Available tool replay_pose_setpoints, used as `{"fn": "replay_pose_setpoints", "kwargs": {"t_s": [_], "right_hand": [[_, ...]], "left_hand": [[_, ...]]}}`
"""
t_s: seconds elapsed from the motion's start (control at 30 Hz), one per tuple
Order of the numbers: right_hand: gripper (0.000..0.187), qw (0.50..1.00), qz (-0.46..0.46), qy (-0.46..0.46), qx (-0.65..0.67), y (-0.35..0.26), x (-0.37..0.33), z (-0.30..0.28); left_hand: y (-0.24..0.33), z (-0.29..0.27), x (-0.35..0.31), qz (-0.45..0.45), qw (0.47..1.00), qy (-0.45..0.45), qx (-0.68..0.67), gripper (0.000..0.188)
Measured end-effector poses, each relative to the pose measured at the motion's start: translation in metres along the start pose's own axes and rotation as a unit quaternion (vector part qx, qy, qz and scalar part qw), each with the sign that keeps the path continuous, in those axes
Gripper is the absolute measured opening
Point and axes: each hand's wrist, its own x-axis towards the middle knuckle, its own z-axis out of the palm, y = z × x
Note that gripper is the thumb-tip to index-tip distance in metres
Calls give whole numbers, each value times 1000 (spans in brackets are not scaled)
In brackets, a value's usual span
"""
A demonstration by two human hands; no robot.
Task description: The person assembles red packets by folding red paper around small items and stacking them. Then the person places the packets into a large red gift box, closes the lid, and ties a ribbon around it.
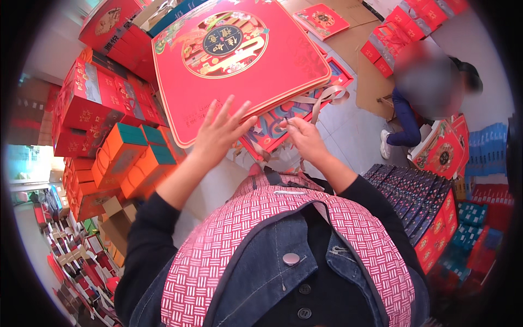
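In front of me is a large red gift-box lid (294, 60) with gold trim and a round printed emblem in its middle. My left hand (215, 139) is open, its fingers spread over the lid's near edge; whether they touch it cannot be made out. Below and right of the lid shows a red box (275, 133) with a purple and blue patterned inside. My right hand (306, 140) is closed in a pinch above that box, on something small and dark that I cannot make out. A beige ribbon (321, 101) loops beside it at the box's right corner.
At left stand stacked red boxes (90, 98) and orange boxes with green tops (122, 144). Dark patterned boxes (406, 199) are piled at right. Another person (427, 82) is bent low at the far right, near red lids (444, 150). A flat red box (321, 20) lies on cardboard beyond.
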Motion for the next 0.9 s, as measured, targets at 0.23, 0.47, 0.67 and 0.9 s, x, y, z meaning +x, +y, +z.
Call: {"fn": "replay_pose_setpoints", "kwargs": {"t_s": [0.23,0.47,0.67,0.9], "right_hand": [[19,993,16,96,65,-17,-37,-61],[20,977,-9,151,150,4,-55,-95],[22,956,88,148,237,31,-81,-80],[28,954,76,162,242,59,-104,-68]], "left_hand": [[-15,-27,95,8,997,-70,-29,13],[-135,-196,227,-45,970,-80,-225,16],[-70,-121,216,41,993,21,-109,28],[46,87,84,-3,995,98,-23,45]]}}
